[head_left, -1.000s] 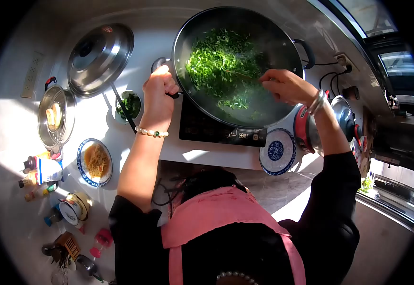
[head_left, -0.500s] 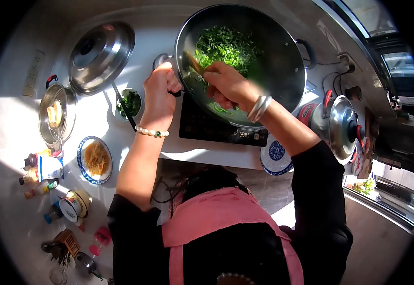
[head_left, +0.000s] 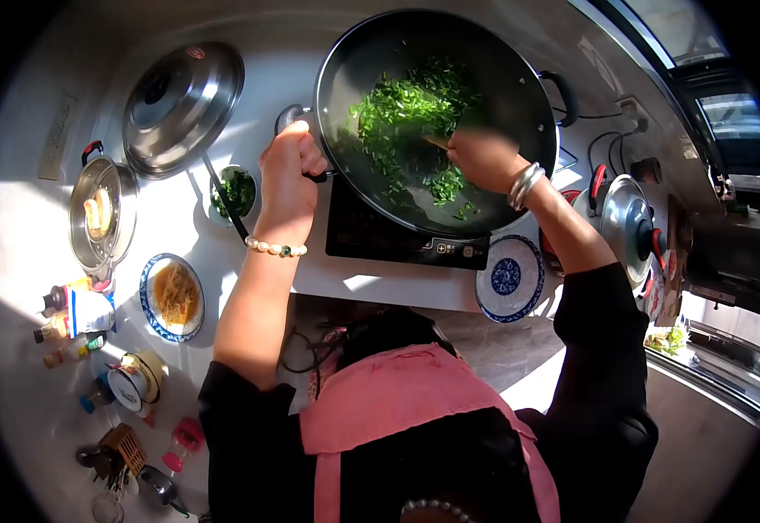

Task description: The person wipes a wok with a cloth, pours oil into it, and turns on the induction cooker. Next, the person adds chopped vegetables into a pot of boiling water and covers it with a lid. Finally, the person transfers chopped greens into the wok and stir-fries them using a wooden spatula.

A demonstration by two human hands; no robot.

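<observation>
A large dark wok [head_left: 511,96] holds a heap of chopped green leaves [head_left: 415,109]. At its left side my left hand [head_left: 293,161] is closed around the wok's loop handle [head_left: 289,116]. Over the right part of the wok, my right hand [head_left: 487,159] is closed on a wooden spatula [head_left: 435,141], and motion smears it slightly. Only a short stretch of the spatula shows, reaching left into the greens; the rest is hidden by the hand and leaves. Under the wok lies a black induction cooker [head_left: 380,240].
To the left are a steel lid [head_left: 188,109], a small bowl of greens [head_left: 238,193], a steel pan with food [head_left: 105,248] and a plate of shredded food [head_left: 173,296]. On the right stand a blue-patterned plate [head_left: 509,277] and a lidded pot [head_left: 628,231].
My right hand has moved right across the wok with the spatula. The greens are more spread out, toward the near side. My left hand stays on the handle.
</observation>
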